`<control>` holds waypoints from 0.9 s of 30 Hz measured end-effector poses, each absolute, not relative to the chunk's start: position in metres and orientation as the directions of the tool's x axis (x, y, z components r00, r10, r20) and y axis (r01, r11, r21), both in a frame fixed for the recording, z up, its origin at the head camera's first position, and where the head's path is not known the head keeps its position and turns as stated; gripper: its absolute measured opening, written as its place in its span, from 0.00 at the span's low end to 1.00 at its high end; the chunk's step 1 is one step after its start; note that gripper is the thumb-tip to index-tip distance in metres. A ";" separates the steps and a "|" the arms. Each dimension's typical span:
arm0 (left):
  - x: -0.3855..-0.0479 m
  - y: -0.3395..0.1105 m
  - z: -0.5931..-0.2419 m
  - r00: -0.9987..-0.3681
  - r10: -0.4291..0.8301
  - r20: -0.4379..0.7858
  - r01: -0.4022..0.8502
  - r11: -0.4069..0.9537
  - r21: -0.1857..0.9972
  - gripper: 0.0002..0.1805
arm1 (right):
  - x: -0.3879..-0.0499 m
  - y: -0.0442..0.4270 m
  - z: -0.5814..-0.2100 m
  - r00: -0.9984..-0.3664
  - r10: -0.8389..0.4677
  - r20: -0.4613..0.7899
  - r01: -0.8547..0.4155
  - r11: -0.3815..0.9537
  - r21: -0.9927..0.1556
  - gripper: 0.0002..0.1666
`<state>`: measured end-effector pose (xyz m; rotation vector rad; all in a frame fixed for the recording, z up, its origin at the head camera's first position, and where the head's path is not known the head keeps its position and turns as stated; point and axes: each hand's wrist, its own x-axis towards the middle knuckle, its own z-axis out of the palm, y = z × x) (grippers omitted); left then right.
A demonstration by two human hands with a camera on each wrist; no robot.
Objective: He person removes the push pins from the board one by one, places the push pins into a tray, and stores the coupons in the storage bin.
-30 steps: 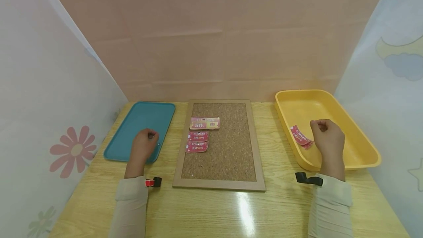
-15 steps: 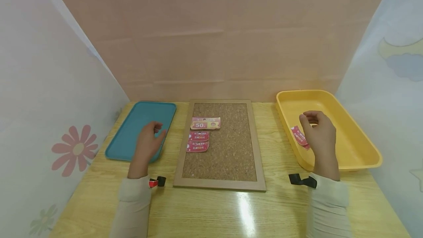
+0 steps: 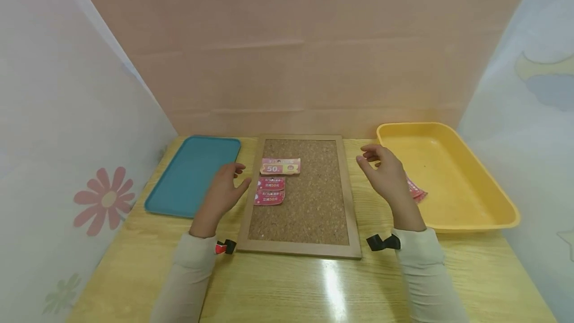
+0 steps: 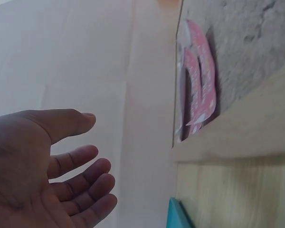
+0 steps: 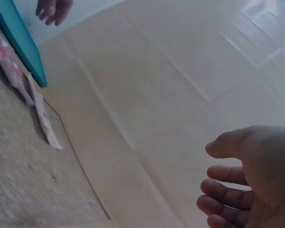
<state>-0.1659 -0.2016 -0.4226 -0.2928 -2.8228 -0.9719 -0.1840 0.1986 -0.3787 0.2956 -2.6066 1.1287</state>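
My left hand (image 3: 224,191) hovers between the teal tray and the cork board, its thumb apart from relaxed fingers and nothing between them. My right hand (image 3: 385,176) is above the gap between the board's right frame and the yellow bin, also holding nothing, with fingers loosely bent. On the left part of the framed cork board (image 3: 314,203) are several paper coupons: a pink and yellow coupon (image 3: 280,167) at the top, with a red coupon (image 3: 271,183) and another red coupon (image 3: 269,198) below it. In the left wrist view the coupons' edges (image 4: 206,71) curl up off the cork.
A teal tray (image 3: 179,178) lies left of the board. At the right stands a yellow bin (image 3: 453,178) with red coupons (image 3: 416,191) near its left wall, partly hidden by my right hand. A beige backdrop (image 3: 269,64) rises behind the wooden table (image 3: 278,288).
Both hands have moved inward: the left to the right, off the tray, and the right to the left, out from over the bin. Their fingers have loosened from a closed curl. The coupons stay put.
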 end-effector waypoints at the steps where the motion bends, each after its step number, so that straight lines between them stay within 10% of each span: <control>1: -0.167 -0.199 -0.423 -0.971 0.146 0.189 0.231 0.772 0.592 0.23 | -0.185 0.194 -0.381 -0.938 -0.087 0.335 -0.305 0.665 -0.681 0.23; 27: -0.180 -0.146 -0.453 -0.967 0.253 -0.012 0.210 0.827 0.522 0.15 | -0.192 0.100 -0.432 -0.920 -0.349 0.176 -0.361 0.588 -0.724 0.19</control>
